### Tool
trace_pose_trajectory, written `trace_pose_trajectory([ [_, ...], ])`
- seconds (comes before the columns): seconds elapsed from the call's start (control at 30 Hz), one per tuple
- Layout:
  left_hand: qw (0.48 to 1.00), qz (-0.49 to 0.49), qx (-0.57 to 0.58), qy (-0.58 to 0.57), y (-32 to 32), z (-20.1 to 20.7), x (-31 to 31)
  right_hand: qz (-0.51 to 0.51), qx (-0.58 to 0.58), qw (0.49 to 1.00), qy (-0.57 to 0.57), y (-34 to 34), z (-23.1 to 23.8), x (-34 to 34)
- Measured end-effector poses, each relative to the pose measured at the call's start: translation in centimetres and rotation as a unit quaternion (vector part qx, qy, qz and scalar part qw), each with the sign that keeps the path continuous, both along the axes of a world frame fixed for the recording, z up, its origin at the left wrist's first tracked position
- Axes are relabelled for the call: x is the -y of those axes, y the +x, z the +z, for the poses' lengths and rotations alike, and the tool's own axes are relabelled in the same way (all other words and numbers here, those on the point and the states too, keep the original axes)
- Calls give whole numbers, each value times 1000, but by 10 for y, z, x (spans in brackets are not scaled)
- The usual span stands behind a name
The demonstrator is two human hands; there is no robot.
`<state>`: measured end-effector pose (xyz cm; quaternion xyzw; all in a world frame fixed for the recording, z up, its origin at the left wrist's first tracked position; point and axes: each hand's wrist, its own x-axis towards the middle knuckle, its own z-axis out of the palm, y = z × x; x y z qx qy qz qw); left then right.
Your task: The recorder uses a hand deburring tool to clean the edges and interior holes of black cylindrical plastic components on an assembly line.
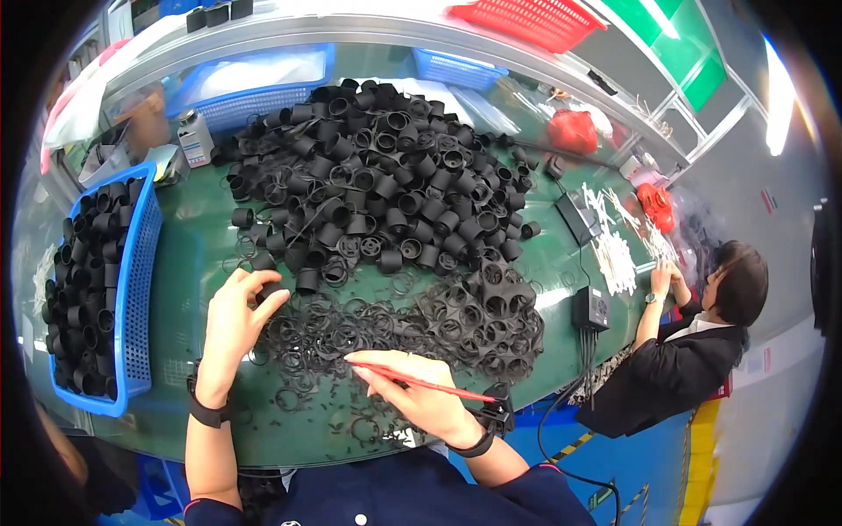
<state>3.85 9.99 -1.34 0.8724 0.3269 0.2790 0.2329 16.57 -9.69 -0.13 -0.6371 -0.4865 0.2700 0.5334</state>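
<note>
My left hand [232,320] is closed in a pinch at the near left edge of a heap of black plastic cups [377,184]. Between its thumb and fingertips sits a small black cup [269,290], partly hidden by the fingers. My right hand [417,390] is closed round a slim red pen-like tool [430,383], whose tip end is hidden by the fingers. Under and between the hands lie thin black rings and scraps [324,337]. A pile of black flat webs with round holes [491,320] lies just beyond my right hand.
A blue basket [139,289] full of black cups stands at the left. Further blue baskets [254,83] line the back beneath a metal shelf [351,26]. At the right are a black box with cables [590,309], white strips [614,254] and a co-worker [675,342].
</note>
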Motion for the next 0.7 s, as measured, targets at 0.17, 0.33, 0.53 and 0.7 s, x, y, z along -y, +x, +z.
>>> trace_pose_trajectory([
  [0.17, 986, -39, -32, -162, -12, 4, -6, -13, -12, 1000, 11, 1, -2, 3],
  [0.33, 979, -34, 19, -200, -18, 28, 11, -12, -7, 1000, 18, 2, -4, 2],
  [0.53, 956, 46, 32, -289, -29, 39, 45, 13, 50, 997, 53, 0, -3, -5],
  [0.7, 967, -36, 97, -234, -27, 25, 74, 24, -45, 995, 87, -8, -2, -17],
])
